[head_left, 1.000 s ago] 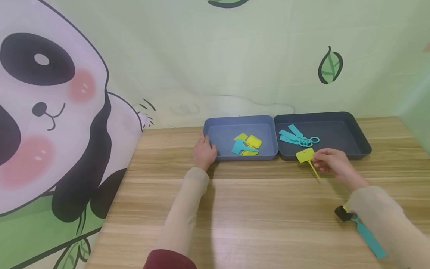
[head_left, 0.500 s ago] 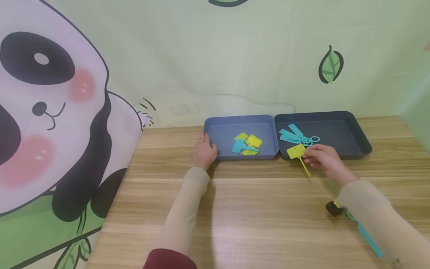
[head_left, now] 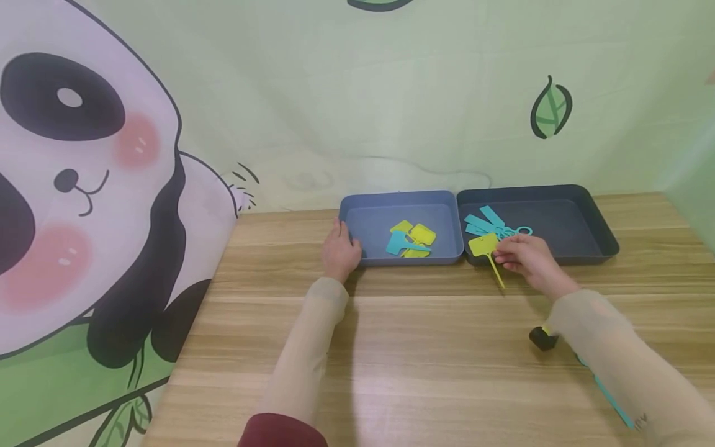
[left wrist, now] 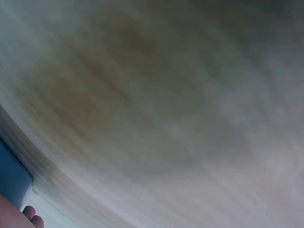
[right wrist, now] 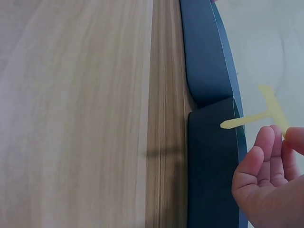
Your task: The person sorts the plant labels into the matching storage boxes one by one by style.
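My right hand [head_left: 527, 261] pinches a yellow T-shaped plant label [head_left: 483, 245] by one side of its head, over the front wall of the dark tray [head_left: 570, 226]. Its pointed stem hangs down; in the right wrist view the label [right wrist: 251, 118] stands above the rim. Fingers of my left hand [head_left: 341, 251] lie along the left front corner of the blue tray [head_left: 365, 214]. Inside that tray are several yellow labels [head_left: 422, 234] and one turquoise T-shaped label [head_left: 399, 243]. Several turquoise ring-ended tags [head_left: 486, 220] lie in the dark tray, partly behind the held label.
The trays stand side by side at the back of the wooden table [head_left: 424, 347], against a printed cloth [head_left: 413, 112]. Another turquoise tag [head_left: 613, 400] lies on the tabletop, mostly under my right forearm. A black wrist device [head_left: 543, 338] sits at the right sleeve.
My right hand has carried the yellow label leftward and slightly up, from the dark tray's front toward its left end. The left hand has stayed at the blue tray.
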### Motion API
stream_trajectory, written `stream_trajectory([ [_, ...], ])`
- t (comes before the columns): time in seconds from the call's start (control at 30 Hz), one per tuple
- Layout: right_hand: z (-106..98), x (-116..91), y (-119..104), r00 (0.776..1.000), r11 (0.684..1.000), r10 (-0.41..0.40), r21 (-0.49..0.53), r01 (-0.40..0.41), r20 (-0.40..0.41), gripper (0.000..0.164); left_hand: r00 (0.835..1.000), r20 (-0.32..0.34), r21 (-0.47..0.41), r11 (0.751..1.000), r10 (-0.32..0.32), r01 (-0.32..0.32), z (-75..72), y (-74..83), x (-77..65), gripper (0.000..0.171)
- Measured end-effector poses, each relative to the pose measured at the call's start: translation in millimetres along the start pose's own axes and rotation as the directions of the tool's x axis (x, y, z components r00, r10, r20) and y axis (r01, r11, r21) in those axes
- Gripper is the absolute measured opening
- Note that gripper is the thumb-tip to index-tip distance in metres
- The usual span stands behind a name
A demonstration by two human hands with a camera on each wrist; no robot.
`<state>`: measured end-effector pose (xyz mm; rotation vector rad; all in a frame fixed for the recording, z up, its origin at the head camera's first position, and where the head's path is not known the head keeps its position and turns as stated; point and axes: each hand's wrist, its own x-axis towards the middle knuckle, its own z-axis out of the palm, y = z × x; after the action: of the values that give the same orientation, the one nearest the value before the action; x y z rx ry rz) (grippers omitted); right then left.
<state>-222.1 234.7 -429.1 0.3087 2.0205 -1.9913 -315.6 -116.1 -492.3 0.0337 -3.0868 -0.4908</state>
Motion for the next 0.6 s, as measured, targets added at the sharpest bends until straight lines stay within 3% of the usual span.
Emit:
stream_trajectory([
  [0.4,15,15,-4,1.0,0.996,0.005,0.084,-0.005,-0.003,0.007,1.0,0.003,0.004,1.0,-0.004,0.004,-1.0,0.1,-0.7,0.059],
  [0.6,22,23,-11,1.0,0.997,0.019,0.072,-0.018,-0.016,0.009,1.0,0.009,-0.001,1.0,-0.007,0.007,-0.4,0.5,-0.3,0.059],
])
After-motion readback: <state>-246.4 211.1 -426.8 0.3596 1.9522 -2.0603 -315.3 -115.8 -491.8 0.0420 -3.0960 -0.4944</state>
